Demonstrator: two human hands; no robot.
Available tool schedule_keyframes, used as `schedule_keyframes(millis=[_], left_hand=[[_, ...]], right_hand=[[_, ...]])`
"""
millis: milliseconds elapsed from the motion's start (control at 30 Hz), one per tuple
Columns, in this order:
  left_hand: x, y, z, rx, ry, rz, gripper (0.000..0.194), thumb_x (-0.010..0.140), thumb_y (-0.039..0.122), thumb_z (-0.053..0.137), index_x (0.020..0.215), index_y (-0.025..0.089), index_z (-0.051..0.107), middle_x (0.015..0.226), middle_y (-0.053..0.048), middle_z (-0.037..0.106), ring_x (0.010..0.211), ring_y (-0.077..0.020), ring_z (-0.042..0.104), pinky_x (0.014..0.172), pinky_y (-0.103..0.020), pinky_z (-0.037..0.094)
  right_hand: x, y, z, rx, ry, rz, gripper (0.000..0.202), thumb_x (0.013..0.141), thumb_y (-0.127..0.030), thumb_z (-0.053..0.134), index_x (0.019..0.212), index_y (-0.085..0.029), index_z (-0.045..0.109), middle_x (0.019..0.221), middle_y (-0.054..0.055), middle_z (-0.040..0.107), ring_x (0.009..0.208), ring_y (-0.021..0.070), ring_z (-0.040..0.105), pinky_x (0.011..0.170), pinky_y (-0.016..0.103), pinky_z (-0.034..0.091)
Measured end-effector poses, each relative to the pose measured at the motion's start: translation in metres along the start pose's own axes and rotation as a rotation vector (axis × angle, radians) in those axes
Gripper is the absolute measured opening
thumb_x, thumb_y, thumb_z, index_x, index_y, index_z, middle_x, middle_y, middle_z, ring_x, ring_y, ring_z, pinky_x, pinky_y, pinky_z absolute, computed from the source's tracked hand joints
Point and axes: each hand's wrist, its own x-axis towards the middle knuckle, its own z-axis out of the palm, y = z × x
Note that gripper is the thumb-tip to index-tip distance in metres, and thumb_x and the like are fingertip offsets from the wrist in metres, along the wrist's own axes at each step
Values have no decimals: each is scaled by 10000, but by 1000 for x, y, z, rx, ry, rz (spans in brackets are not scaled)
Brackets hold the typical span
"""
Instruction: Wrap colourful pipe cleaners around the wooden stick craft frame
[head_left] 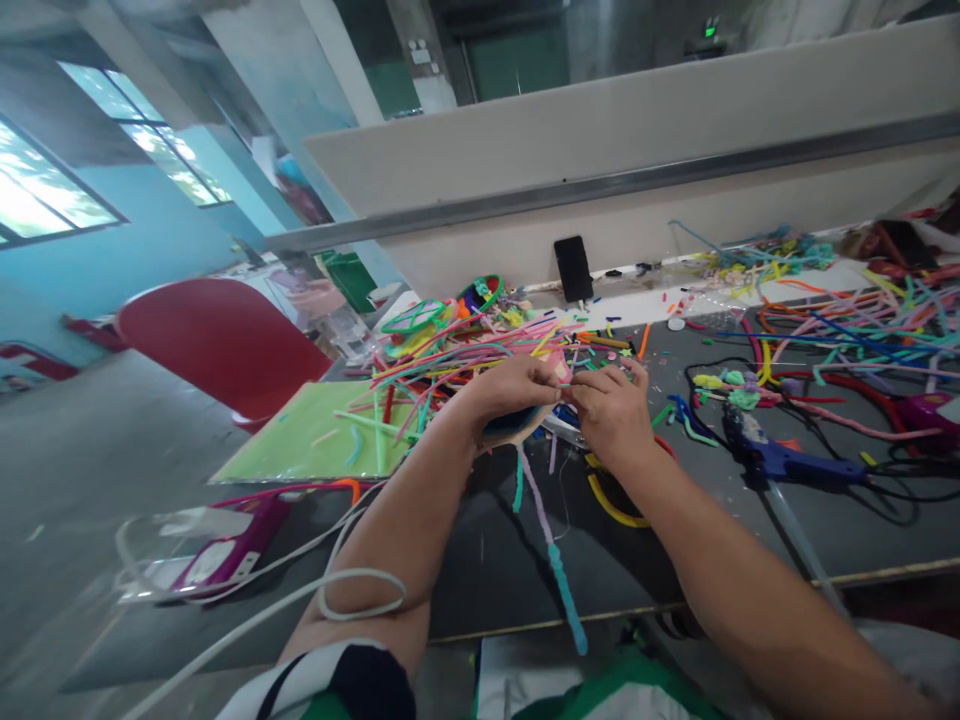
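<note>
- Head view, nearest: the left sleeve (367, 685), then both bare forearms reaching over a dark table (480, 590).
- Left hand (510, 392): thumb and fingers pinching a small pink piece (559, 366), out in front over the table's middle.
- Right hand (615, 410): fingers curled, tips meeting the left's beside the pink piece; cannot tell what they grip.
- Below the left hand, a dark-blue, pale-edged item (514, 427), mostly hidden; whether joined to the pink piece, cannot tell.
- Progress, by judgement: partway; the pink piece is being worked by fingertips, not set down. What remains is unclear.
- Lilac-and-teal fuzzy stem (559, 575) below the hands; its upper attachment unclear.
- Around: stem heap (450, 365) just beyond, second heap (847, 325) far right, green sheet (300, 435) left, phone (574, 268) leaning at the back.
- In the way: white cable (352, 577) looping across the left forearm; blue glue gun (802, 465) and black cords crowding the right side.
</note>
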Motion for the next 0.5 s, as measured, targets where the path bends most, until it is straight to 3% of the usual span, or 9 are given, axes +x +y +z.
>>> schedule_keyframes(millis=[200, 300, 367, 500], left_hand=[[-4, 6, -1, 20, -43, 0, 243, 706, 322, 562, 737, 109, 674, 573, 18, 529, 507, -86, 416, 503, -231, 285], [-6, 11, 0, 33, -7, 7, 243, 705, 324, 573, 739, 110, 681, 574, 14, 540, 514, -89, 431, 500, -229, 290], [-6, 14, 1, 44, 12, 19, 237, 704, 321, 580, 744, 113, 686, 583, 11, 556, 525, -93, 453, 502, -225, 297], [-7, 17, 3, 40, 8, 30, 225, 709, 315, 597, 748, 114, 690, 599, 0, 587, 538, -100, 490, 507, -219, 324]], right_hand=[[2, 2, 0, 43, -96, 64, 176, 869, -209, 524, 769, -215, 668, 837, 16, 703, 821, 168, 553, 1006, 420, 180], [4, 7, 3, 213, -184, 152, 137, 828, -191, 539, 749, -194, 651, 782, 25, 670, 784, 166, 551, 933, 395, 265], [5, 11, 6, 409, -257, 293, 131, 795, -214, 560, 685, -179, 622, 667, 7, 606, 680, 148, 510, 781, 333, 336], [6, 17, 8, 1016, -433, 687, 229, 726, -322, 621, 575, -164, 553, 493, -48, 443, 497, 91, 363, 552, 255, 292]])
